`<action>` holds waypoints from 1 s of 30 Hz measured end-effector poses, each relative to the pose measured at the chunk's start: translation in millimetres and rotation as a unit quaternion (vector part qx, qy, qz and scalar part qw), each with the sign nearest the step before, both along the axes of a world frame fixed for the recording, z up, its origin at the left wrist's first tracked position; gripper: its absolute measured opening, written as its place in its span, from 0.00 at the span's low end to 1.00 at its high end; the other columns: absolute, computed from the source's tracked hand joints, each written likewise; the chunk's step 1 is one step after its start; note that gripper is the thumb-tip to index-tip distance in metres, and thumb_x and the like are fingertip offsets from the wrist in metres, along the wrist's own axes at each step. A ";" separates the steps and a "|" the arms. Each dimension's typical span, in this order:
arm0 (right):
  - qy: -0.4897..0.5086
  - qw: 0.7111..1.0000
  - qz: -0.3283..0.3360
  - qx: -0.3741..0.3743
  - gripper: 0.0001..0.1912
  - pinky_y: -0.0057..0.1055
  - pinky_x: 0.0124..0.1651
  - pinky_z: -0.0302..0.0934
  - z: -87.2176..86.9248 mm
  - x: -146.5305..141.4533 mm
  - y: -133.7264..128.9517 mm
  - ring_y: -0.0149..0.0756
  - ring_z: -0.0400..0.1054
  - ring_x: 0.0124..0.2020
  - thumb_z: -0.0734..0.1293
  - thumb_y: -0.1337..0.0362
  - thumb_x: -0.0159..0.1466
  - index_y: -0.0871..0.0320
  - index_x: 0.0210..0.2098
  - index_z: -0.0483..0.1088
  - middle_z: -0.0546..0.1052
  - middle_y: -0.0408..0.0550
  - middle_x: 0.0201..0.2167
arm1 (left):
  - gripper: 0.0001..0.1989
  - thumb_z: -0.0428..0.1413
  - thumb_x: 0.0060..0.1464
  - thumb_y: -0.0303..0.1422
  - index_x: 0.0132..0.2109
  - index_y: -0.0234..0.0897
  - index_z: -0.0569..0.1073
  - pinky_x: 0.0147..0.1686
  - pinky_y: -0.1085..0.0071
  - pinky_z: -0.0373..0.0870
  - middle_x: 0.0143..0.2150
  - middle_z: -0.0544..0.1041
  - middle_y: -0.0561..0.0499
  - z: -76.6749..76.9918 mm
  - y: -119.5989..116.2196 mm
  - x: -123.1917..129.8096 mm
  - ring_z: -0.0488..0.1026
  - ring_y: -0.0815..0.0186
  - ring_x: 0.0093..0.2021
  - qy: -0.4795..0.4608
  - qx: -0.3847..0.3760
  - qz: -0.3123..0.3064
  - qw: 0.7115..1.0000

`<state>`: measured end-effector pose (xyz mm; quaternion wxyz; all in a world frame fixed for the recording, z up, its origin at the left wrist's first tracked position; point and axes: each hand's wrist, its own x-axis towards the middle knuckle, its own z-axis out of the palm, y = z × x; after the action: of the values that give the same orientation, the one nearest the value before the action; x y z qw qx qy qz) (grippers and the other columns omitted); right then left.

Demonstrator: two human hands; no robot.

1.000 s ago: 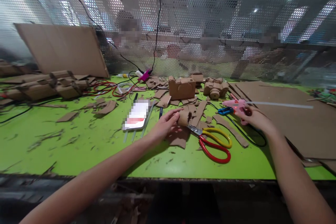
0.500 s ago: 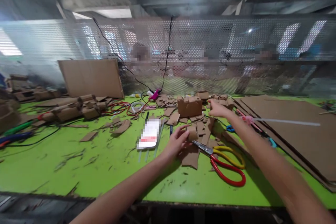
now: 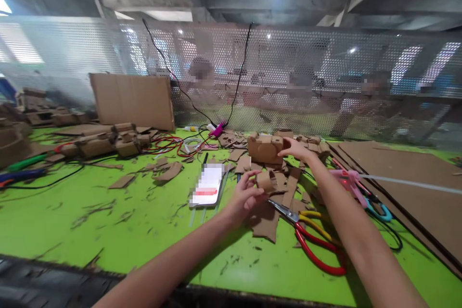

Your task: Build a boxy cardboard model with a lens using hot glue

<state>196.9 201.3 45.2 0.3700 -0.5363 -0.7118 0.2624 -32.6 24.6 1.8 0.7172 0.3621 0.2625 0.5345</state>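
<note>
My left hand pinches a small curled cardboard ring between thumb and fingers, just above the table. Farther back, my right hand reaches to the right end of a small cardboard box, its thumb in front and its fingers curved round the corner. Scissors with one red and one yellow handle lie below the ring, partly behind my right forearm. Flat cardboard pieces lie under and beside my left hand. A lit phone rests left of that hand.
A pink glue gun with a clear stick lies right of my right forearm, by large cardboard sheets. Cardboard models, pliers and cables occupy the left. A perforated screen closes off the back.
My right hand has come down from beside the box onto its right end. The left hand has tilted the ring slightly, showing its opening. The view has shifted a little, and the glue gun appears turned.
</note>
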 end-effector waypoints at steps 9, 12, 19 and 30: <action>0.162 0.977 -0.025 0.135 0.46 0.42 0.62 0.62 -3.7 6.1 -97.6 0.48 0.66 0.61 0.76 0.56 0.45 0.56 0.58 0.54 0.67 0.62 0.61 | 0.25 0.67 0.40 0.34 0.45 0.41 0.66 0.28 0.76 0.72 0.40 0.80 0.49 6.9 6.3 -8.7 0.81 0.63 0.37 -0.011 0.028 -0.022 0.999; 0.204 0.965 -0.058 0.153 0.41 0.45 0.62 0.64 -15.8 0.8 -141.0 0.48 0.68 0.59 0.75 0.55 0.48 0.54 0.56 0.55 0.69 0.59 0.59 | 0.24 0.69 0.41 0.34 0.43 0.40 0.66 0.26 0.78 0.72 0.39 0.80 0.50 6.9 5.8 -9.1 0.81 0.65 0.36 0.005 0.028 -0.014 1.000; 0.194 0.968 -0.090 0.130 0.33 0.43 0.50 0.72 -19.6 -12.1 -181.0 0.50 0.74 0.49 0.75 0.56 0.46 0.54 0.48 0.62 0.76 0.56 0.48 | 0.26 0.72 0.39 0.33 0.45 0.39 0.71 0.31 0.78 0.75 0.38 0.80 0.52 1.3 -2.9 -6.7 0.79 0.70 0.32 0.042 0.019 -0.038 0.998; 0.155 0.966 -0.100 0.180 0.35 0.49 0.53 0.72 -24.3 -12.1 -182.4 0.51 0.71 0.53 0.74 0.57 0.49 0.55 0.55 0.62 0.73 0.57 0.54 | 0.17 0.69 0.48 0.33 0.42 0.40 0.71 0.33 0.75 0.76 0.39 0.80 0.51 -0.3 -2.7 -8.0 0.79 0.69 0.34 0.061 0.028 -0.034 0.997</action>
<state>184.8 18.8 20.8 0.5905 -0.4823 -0.6239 0.1714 -40.6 22.0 1.5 0.7068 0.4229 0.2781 0.4943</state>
